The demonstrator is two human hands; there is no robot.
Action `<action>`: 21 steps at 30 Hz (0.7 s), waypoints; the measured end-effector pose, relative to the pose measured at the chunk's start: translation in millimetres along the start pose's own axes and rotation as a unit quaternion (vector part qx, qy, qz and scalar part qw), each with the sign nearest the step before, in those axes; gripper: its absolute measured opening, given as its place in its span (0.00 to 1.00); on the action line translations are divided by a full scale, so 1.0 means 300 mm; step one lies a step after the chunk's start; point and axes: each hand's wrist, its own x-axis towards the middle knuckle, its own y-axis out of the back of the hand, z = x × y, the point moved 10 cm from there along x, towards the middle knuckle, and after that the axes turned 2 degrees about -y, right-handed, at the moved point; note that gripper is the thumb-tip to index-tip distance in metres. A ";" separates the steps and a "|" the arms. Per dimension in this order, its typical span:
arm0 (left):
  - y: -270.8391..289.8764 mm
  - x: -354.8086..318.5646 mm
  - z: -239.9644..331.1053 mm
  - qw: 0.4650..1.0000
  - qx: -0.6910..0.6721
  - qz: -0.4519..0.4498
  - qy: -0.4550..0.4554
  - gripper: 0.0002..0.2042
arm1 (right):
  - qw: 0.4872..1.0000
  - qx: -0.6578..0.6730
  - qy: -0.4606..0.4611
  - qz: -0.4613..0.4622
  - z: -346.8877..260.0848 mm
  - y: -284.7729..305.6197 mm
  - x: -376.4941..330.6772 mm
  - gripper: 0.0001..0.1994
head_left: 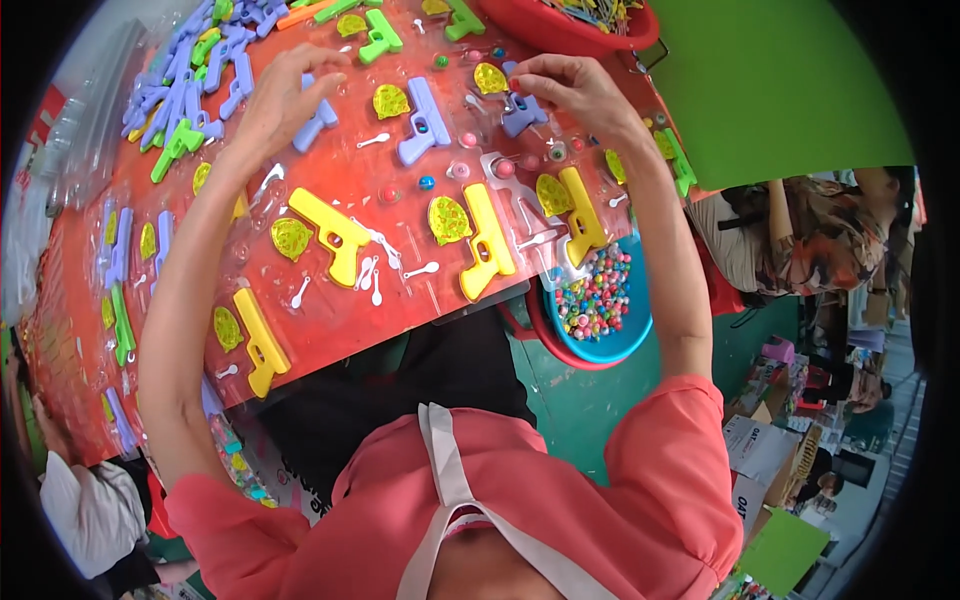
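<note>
Toy pistols lie in clear plastic trays over the red table (330, 345), each beside a yellow disc-shaped piece and a small white spoon-shaped piece. My left hand (285, 100) hovers over a purple toy pistol (318, 115), thumb and fingers apart with nothing visible between them. At the upper right, my right hand (580, 88) pinches a small red ball (515, 85) above another purple toy pistol (523, 115). Between my arms lie a purple pistol (423, 122), yellow pistols (485, 245) and yellow discs (449, 219). Several small coloured balls (427, 183) sit among the trays.
A blue basin (640, 330) of colourful balls stands below the table's right edge. Purple and green pistols (190, 85) are heaped at the far left. A red basin (570, 35) holds small pieces at the far right. Other people (95, 515) sit on both sides.
</note>
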 end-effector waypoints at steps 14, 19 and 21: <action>-0.328 0.029 0.362 0.987 -0.029 -0.060 -0.143 0.11 | 0.984 0.165 -0.065 -0.011 0.059 -0.077 -0.077 0.11; -0.405 0.080 0.336 0.981 0.081 -0.172 -0.031 0.12 | 0.984 0.173 -0.048 0.019 0.058 -0.041 -0.098 0.11; -0.423 0.085 0.323 0.980 0.077 -0.181 -0.015 0.12 | 0.989 0.132 -0.063 0.035 0.048 -0.029 -0.100 0.10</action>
